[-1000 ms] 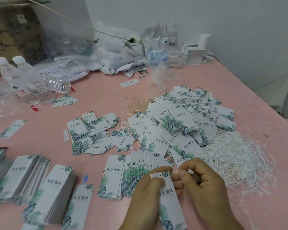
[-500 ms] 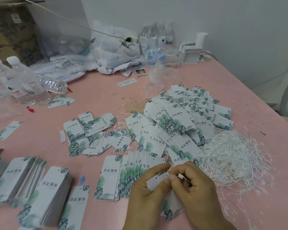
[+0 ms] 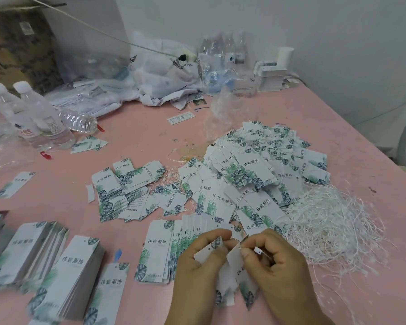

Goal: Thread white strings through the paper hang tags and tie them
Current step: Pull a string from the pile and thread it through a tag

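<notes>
Pink desk (image 3: 150,127) carries scattered tags. Since a second ago, two hang tags (image 3: 230,273) have fanned apart, long axes running 12 to 6, holes up. Left hand (image 3: 197,275) fingers grip them; right hand (image 3: 277,268) pinches a white string (image 3: 257,250).

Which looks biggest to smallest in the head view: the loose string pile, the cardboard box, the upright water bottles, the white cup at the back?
1. loose string pile
2. cardboard box, partly cut off by the frame, so unsure against the pile
3. upright water bottles
4. white cup, farthest away

Pink table (image 3: 138,137) bears tags (image 3: 256,174), strings (image 3: 333,221), seemingly water bottles (image 3: 33,118).
</notes>
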Demonstrator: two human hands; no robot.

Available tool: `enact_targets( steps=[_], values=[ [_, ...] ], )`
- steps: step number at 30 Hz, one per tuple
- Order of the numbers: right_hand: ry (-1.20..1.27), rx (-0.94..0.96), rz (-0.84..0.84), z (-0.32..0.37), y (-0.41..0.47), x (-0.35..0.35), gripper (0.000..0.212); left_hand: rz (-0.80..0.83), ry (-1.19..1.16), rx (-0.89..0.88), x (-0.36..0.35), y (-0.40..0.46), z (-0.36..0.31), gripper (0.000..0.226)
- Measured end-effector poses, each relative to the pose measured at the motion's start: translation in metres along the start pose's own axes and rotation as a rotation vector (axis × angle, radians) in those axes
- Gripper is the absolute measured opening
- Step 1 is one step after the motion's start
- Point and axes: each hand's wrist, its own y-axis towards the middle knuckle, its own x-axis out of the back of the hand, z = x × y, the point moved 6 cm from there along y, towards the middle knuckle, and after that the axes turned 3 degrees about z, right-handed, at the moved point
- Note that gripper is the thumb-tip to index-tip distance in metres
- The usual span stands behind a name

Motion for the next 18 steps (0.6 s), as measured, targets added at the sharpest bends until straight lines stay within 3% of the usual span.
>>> enact_targets(
  steps=[3, 7, 12, 14, 18],
  values=[
    [0.018, -0.019, 0.024, 0.003, 0.001, -0.001, 0.014, 0.01, -0.004, -0.022, 0.0, 0.0, -0.001, 0.035],
    [0.064, -0.086, 0.053, 0.001, 0.001, -0.001, 0.034, 0.01, 0.042, -0.074, 0.001, -0.002, -0.004, 0.026],
    [0.176, -0.179, 0.114, -0.006, 0.001, -0.004, 0.033, -0.029, 0.144, -0.158, -0.001, -0.007, -0.013, 0.022],
    [0.32, -0.28, 0.127, -0.012, 0.003, -0.005, 0.011, -0.047, 0.182, -0.199, -0.002, -0.008, -0.016, 0.02],
    [0.718, -0.558, 0.003, -0.039, 0.004, 0.002, 0.034, -0.079, 0.139, -0.217, 0.003, -0.006, -0.016, 0.018]
  ],
)
